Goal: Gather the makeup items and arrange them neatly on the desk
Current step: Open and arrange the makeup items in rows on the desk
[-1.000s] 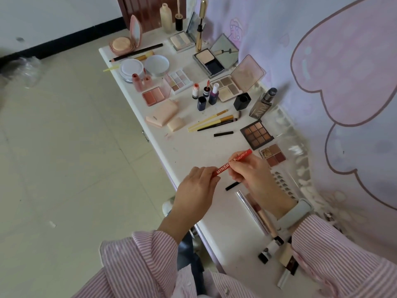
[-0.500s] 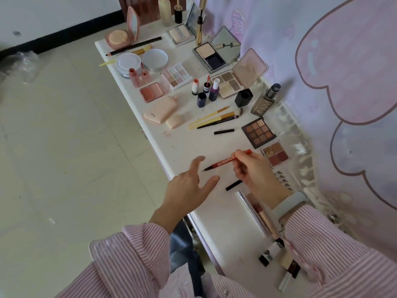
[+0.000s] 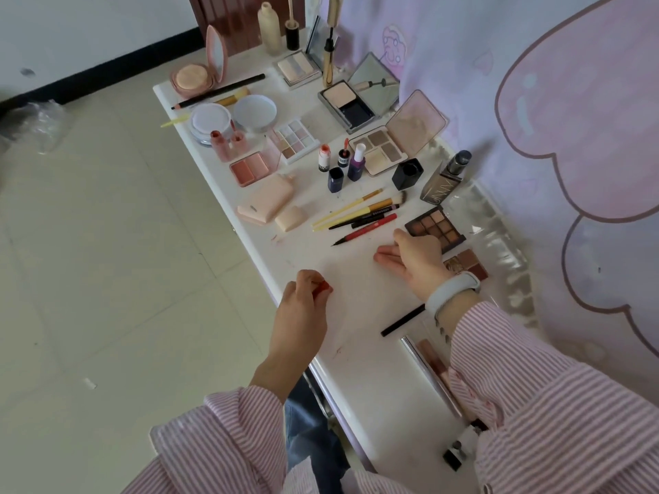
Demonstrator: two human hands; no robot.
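While the left hand (image 3: 301,308) pinches a small red cap (image 3: 325,286) in curled fingers above the white desk (image 3: 356,369), the right hand (image 3: 415,260) rests with fingers straight and together just beside the uncapped red eyeliner pen (image 3: 367,229), which lies next to yellow-handled brushes (image 3: 356,208) and near a brown eyeshadow palette (image 3: 437,226).

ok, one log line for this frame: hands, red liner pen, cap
left hand: pinches red cap | right hand: open, empty | red liner pen: uncapped, on desk beside brushes
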